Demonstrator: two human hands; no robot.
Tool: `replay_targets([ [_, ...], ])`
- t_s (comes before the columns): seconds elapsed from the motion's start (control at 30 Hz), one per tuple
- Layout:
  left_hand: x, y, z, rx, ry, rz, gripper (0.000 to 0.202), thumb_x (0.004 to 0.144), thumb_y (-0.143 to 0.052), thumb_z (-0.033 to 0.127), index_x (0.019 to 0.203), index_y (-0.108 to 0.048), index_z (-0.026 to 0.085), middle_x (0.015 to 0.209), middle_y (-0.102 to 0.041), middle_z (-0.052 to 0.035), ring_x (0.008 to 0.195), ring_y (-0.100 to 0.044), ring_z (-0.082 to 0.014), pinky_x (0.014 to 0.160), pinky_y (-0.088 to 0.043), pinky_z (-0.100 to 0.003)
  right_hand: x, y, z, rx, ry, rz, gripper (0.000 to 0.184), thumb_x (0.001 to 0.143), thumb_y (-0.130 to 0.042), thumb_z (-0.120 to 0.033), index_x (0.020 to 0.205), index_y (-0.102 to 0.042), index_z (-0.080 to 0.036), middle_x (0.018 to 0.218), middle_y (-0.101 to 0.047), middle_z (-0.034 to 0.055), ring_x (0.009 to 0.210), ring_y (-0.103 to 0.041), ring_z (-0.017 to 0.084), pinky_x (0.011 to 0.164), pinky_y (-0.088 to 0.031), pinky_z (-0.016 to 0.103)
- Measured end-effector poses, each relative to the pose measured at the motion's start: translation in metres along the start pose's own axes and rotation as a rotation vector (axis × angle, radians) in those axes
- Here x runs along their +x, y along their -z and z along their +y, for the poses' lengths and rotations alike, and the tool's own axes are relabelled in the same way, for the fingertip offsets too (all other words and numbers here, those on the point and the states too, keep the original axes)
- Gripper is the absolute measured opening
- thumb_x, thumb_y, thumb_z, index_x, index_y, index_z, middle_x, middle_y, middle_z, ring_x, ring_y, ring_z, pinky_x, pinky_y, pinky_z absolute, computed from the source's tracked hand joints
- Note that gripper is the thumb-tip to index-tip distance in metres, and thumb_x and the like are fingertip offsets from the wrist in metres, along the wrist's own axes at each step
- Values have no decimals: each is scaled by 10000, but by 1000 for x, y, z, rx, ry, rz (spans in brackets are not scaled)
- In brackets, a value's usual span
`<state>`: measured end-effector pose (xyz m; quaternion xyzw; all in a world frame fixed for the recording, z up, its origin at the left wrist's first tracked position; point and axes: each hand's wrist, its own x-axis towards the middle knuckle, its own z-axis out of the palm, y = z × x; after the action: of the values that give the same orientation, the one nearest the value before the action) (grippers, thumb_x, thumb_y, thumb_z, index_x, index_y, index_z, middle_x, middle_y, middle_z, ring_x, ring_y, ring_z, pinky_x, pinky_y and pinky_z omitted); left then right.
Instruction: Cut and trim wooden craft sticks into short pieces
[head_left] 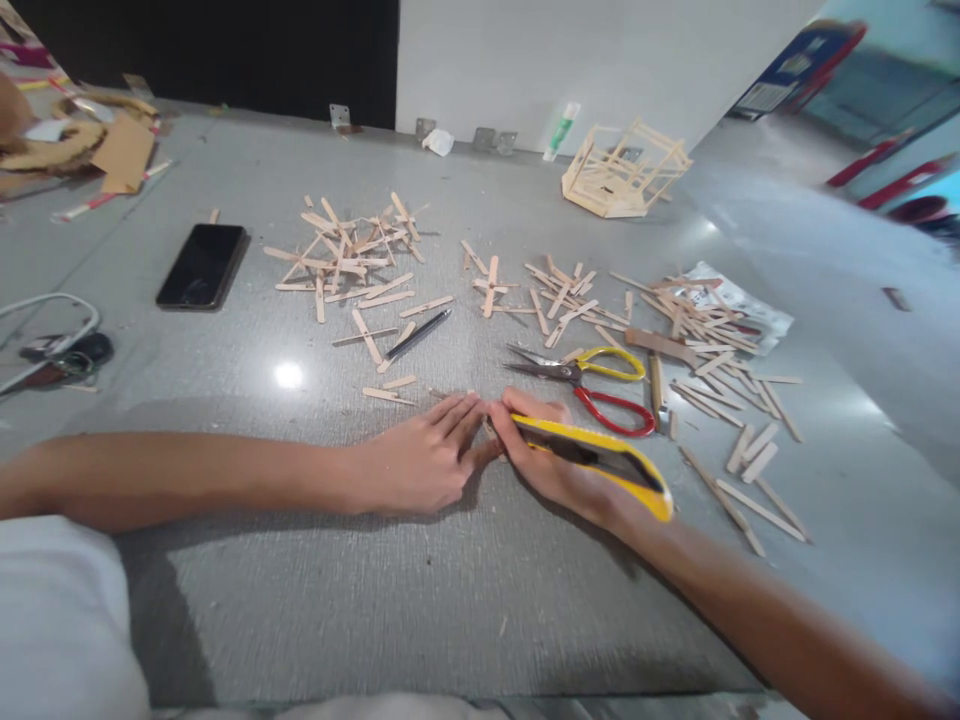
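Observation:
A yellow utility knife (592,455) is gripped in my right hand (536,450), its body pointing back along my forearm and its tip close to my left fingers. My left hand (435,450) presses down on the table with fingers bent and held together. Between the two hands a sliver of a wooden craft stick (490,428) shows under my left fingertips, mostly hidden. Just beyond my right hand lie scissors (577,375) with one yellow and one red handle, blades apart. Short cut stick pieces (390,390) rest past my left hand.
Piles of craft sticks (345,255) spread across the grey table (360,610), more at right (705,330). A pen (418,333), a phone (202,266) and a glue stick (561,131) lie about. A stick-built frame (626,175) stands at the back right. Cardboard scraps (126,152) are far left.

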<state>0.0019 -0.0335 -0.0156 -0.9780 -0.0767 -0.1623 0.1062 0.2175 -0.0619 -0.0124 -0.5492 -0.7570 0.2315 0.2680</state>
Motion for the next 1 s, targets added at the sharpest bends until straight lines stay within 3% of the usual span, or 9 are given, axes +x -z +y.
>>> replay_targets([
  [0.17,-2,-5,0,37,2,-3,482,964,-555,122,1367,-577,-142,1339,-640,-411,1320,-657,-432,1178,-462,-541,-2,-3,-4,-12,11,41,406,1086,-421,-408,716,-322,-273,572,-402,-60,517,-392,158,576,-348,315],
  [0.3,-2,-4,-2,33,17,-54,487,990,-543,173,1400,-581,-86,1388,-636,-368,1350,-642,-404,1190,-460,-520,-1,0,-4,-22,24,27,433,1092,-391,-453,706,-332,-267,555,-413,-69,496,-402,146,599,-371,312],
  [0.53,-1,-1,1,77,15,-45,435,997,-539,138,1374,-608,-68,1347,-669,-355,1308,-676,-392,1165,-471,-509,-3,3,2,-11,22,27,436,1092,-414,-448,696,-399,-264,584,-488,-49,527,-453,156,618,-411,331],
  [0.67,1,6,4,127,35,-52,402,1034,-533,138,1392,-602,-31,1339,-685,-330,1269,-699,-370,1131,-478,-514,-5,5,2,53,-27,94,453,1091,-452,-476,691,-457,-264,587,-514,-43,532,-484,161,574,-422,320],
  [0.73,3,13,3,74,100,-114,306,1028,-533,86,1294,-664,12,1257,-735,-281,1198,-726,-342,1067,-510,-489,-5,5,1,104,-56,152,406,1088,-483,-469,741,-509,-262,577,-521,-50,515,-507,157,540,-420,304],
  [0.8,6,20,-1,-31,180,-206,223,998,-512,15,1073,-718,49,1077,-768,-212,1067,-744,-318,951,-544,-443,-5,4,2,142,-55,205,313,1078,-528,-449,842,-584,-251,571,-536,-63,491,-526,147,524,-425,286],
  [0.87,8,26,-7,-93,209,-256,176,928,-551,-19,924,-695,82,952,-744,-159,973,-731,-306,865,-546,-409,-5,3,5,117,-11,248,217,1066,-562,-402,960,-654,-237,594,-585,-58,495,-562,142,534,-445,272],
  [0.93,8,32,-14,-190,256,-272,168,828,-623,-34,915,-657,105,967,-728,-138,963,-710,-295,841,-536,-383,-4,3,9,24,71,275,174,1057,-571,-340,1030,-699,-225,653,-662,-30,525,-610,144,556,-468,265],
  [1.0,9,39,-21,-330,369,-286,198,819,-617,-28,940,-614,129,968,-721,-118,919,-699,-264,790,-527,-349,-4,5,13,-50,136,286,160,1040,-589,-301,1038,-724,-215,705,-716,-1,554,-643,151,566,-476,264],
])
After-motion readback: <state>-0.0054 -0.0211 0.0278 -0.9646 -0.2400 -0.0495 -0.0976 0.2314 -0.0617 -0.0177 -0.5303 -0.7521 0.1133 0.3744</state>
